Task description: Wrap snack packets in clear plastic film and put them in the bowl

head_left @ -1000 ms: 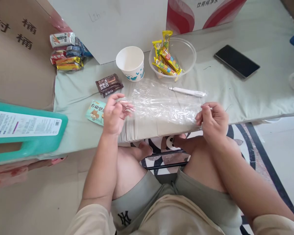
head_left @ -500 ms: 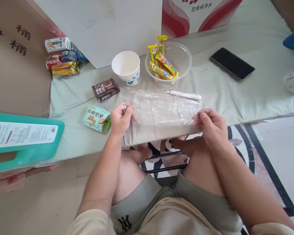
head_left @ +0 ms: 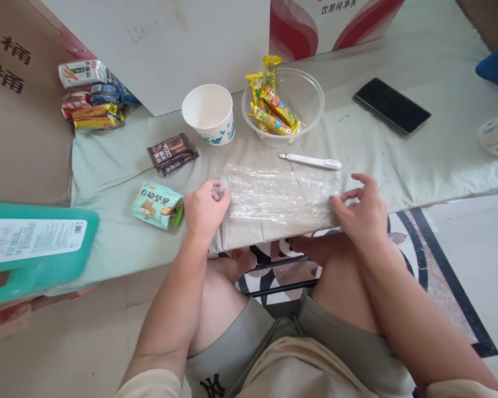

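A clear, crinkled plastic bag [head_left: 278, 193] lies flat on the cloth before me. My left hand [head_left: 205, 213] pinches its left edge between thumb and curled fingers. At the bag's right edge is my right hand [head_left: 363, 213], fingers spread, the thumb tip touching or just over the plastic. Just beyond the bag lies a white utility knife [head_left: 310, 161]. To the left are a mint-green nut packet [head_left: 157, 205] and dark brown cocoa snack packets [head_left: 173, 153]. Behind stand a white paper cup [head_left: 211, 115] and a clear plastic bowl [head_left: 313, 105] with several yellow-wrapped snack sticks [head_left: 276, 108].
A black phone [head_left: 392, 106] lies at the right. Stacked snack packs [head_left: 93, 97] sit at the left by cardboard boxes [head_left: 20, 127]. A teal jug [head_left: 62, 249] is at the near left. A white-and-red box [head_left: 216, 44] stands behind. The cloth-covered surface [head_left: 452, 149] ends just above my knees.
The bag's far edge has come down toward me and lies flatter. My right hand's fingers have spread from a pinch. My left hand has shifted slightly down. The view has shifted a little.
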The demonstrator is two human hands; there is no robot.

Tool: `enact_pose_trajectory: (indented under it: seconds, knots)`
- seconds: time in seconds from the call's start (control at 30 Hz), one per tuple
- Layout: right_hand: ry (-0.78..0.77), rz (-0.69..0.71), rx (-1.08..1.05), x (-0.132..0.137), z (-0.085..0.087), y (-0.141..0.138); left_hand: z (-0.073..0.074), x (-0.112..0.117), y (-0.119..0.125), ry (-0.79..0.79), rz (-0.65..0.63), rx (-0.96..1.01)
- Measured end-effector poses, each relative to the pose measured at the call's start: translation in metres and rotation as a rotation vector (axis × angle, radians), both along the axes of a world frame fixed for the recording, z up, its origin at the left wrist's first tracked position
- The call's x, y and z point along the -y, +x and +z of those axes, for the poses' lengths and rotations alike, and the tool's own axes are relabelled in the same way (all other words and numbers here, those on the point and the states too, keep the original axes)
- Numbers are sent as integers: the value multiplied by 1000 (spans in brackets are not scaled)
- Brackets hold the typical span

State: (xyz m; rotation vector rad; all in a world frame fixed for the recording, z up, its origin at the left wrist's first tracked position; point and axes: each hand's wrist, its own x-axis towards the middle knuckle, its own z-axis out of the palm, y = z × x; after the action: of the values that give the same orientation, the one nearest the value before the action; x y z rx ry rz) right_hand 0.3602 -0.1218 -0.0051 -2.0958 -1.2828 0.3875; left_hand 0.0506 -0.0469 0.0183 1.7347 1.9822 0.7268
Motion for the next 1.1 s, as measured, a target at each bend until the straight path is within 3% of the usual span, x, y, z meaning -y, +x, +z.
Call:
enact_pose_trajectory:
  seconds: [0.17,0.27,0.37,0.47,0.63,0.77,0.87,0.97,1.03,1.1]
  knots:
    - [337,70,313,6,-1,-9,1,3,4,3,-15,-57]
    - [477,334,363,12,15,-30,-3,-1,4,24,-59,-79]
    - [332,706,373,19,25,-55,-9,-9,2,42,-106,-59]
    - [73,843,426,26,24,-71,-12,-15,0,61,-111,-26]
    - [-58,887,467,39,23,-80,-11,-13,1,47,-210,109]
    - [-138,1000,420,46,40,-92,-12,-12,2,35,-251,109]
    - [-228,1052,268,39,55,-93,-13,-13,0,47,-283,114]
    - [-191,901,45,8,60,-84,-14,-14,-3,114,-339,214]
    - [-79,702,-5,-22,56,-78,-16,-15,-5,168,-373,301]
    - [-94,619,-87,-50,50,-78,-17,-16,-7,200,-398,404]
